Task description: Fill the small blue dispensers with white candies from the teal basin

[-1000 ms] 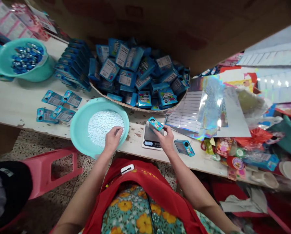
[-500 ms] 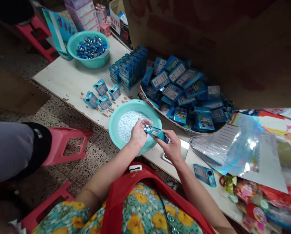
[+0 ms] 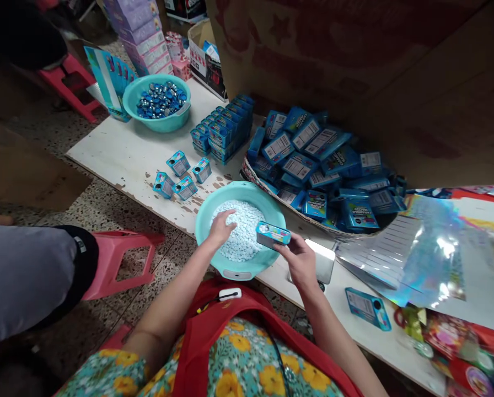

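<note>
My right hand (image 3: 300, 258) grips a small blue candy box (image 3: 272, 240) by its right end, over the right side of a turquoise bowl (image 3: 232, 274). White candies show at the round hole in the box's top. A heap of small white candies (image 3: 245, 234) fills much of the bowl's bottom. Over the heap's left part is my left hand (image 3: 221, 227), thumb and fingers apart, with nothing visible in it; whether it touches the candies I cannot tell. Several matching blue boxes (image 3: 185, 188) with round holes stand left of the bowl.
Behind are stacked blue boxes (image 3: 226, 129) and a second turquoise bowl (image 3: 160, 125) of blue and silver caps. A cut-down carton (image 3: 251, 172) is piled with blue boxes. On the right lie a small scale (image 3: 322, 262), another blue box (image 3: 368, 309) and shiny sheets (image 3: 433, 248). Red stools (image 3: 117, 259) stand left.
My left hand has left the box's hole and moved left over the candies, its palm turned down. The box in my right hand has swung more upright. The view has shifted slightly.
</note>
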{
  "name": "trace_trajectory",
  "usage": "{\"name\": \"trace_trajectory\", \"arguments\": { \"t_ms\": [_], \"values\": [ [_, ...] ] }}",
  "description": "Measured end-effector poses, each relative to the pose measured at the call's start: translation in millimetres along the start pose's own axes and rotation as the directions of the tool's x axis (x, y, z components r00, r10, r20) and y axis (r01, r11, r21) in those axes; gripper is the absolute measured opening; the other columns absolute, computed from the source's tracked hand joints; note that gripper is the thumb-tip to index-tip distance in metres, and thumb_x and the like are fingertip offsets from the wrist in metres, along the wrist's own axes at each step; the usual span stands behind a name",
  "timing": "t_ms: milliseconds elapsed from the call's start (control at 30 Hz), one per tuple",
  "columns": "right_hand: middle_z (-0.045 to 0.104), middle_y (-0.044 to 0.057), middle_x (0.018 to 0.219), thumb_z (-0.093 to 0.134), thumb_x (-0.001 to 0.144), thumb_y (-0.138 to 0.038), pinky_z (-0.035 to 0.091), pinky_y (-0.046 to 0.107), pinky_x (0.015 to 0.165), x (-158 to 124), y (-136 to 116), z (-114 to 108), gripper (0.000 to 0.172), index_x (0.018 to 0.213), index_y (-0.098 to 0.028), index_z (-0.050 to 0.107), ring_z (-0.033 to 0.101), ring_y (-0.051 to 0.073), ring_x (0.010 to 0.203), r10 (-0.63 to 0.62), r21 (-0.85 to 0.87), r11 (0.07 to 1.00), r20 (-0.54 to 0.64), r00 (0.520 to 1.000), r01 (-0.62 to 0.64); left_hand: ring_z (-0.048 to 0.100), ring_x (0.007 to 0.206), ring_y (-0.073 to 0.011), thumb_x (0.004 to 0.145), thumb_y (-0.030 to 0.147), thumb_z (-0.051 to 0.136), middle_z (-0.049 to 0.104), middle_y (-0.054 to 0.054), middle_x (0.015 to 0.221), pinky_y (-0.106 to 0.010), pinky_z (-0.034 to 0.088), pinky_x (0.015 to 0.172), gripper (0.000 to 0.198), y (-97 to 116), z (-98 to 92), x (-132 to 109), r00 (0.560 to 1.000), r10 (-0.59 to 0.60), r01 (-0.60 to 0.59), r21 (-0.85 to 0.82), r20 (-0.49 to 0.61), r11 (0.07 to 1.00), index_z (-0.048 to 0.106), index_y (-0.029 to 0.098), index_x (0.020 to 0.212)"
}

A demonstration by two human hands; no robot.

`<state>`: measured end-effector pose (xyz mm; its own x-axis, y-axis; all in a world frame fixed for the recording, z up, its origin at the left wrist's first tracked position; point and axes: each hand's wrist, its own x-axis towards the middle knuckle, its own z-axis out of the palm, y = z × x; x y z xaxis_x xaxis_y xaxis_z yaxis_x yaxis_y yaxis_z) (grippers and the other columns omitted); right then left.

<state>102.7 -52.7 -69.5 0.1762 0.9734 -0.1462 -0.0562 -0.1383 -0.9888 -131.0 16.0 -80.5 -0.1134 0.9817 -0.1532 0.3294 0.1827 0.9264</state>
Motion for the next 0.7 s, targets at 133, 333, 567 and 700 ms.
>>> {"name": "trace_trajectory", "arguments": {
  "t_ms": [133, 333, 567, 700],
  "values": [
    [0.068, 0.003, 0.1, 0.08, 0.063, -0.031, 0.047, 0.042, 0.093, 4, 6, 0, 0.046, 0.104, -0.021, 0.063, 0.062, 0.02, 0.093, -0.007, 0.134, 0.99, -0.217, 0.976, 0.037, 0.048, 0.122, -0.0275, 0.074, 0.023, 0.065, 0.049, -0.011, 0.136, -0.046, 0.038, 0.102, 0.063, 9, -36.2, 3, 0.986, 0.08, -0.101, 0.141, 0.147, 0.985, 0.046, 0.023, 0.134],
    [0.055, 0.007, 0.13, 0.077, 0.069, -0.036, 0.04, 0.043, 0.106, 7, -23, 62, 0.055, 0.119, -0.025, 0.057, 0.05, 0.024, 0.122, -0.114, 0.124, 0.988, 0.237, 0.965, 0.086, 0.055, 0.112, -0.0219, 0.077, 0.029, 0.068, 0.06, -0.007, 0.12, -0.034, 0.044, 0.096, 0.046, 87, -53.7, -31, 0.819, 0.353, -0.452, 0.131, 0.452, 0.882, 0.056, 0.024, 0.122],
    [0.054, 0.011, 0.128, 0.069, 0.074, -0.048, 0.043, 0.048, 0.102, 4, -3, 33, 0.054, 0.12, -0.022, 0.056, 0.055, 0.025, 0.114, 0.011, -0.149, 0.988, -0.182, 0.983, -0.039, 0.062, 0.084, -0.0208, 0.068, 0.037, 0.074, 0.065, -0.003, 0.097, -0.038, 0.05, 0.083, 0.053, 91, -201.7, -16, 0.834, 0.231, 0.096, 0.544, -0.501, 0.834, 0.059, 0.02, 0.115],
    [0.058, 0.013, 0.12, 0.069, 0.069, -0.054, 0.046, 0.048, 0.096, -18, 31, -7, 0.06, 0.115, -0.018, 0.058, 0.058, 0.026, 0.106, 0.15, -0.202, 0.95, -0.376, 0.915, -0.238, 0.06, 0.101, -0.0312, 0.058, 0.023, 0.077, 0.063, -0.012, 0.108, -0.052, 0.043, 0.094, 0.064, 13, -276.6, 60, 0.604, 0.144, 0.355, 0.426, -0.784, 0.832, 0.054, 0.011, 0.117]
  ]
}}
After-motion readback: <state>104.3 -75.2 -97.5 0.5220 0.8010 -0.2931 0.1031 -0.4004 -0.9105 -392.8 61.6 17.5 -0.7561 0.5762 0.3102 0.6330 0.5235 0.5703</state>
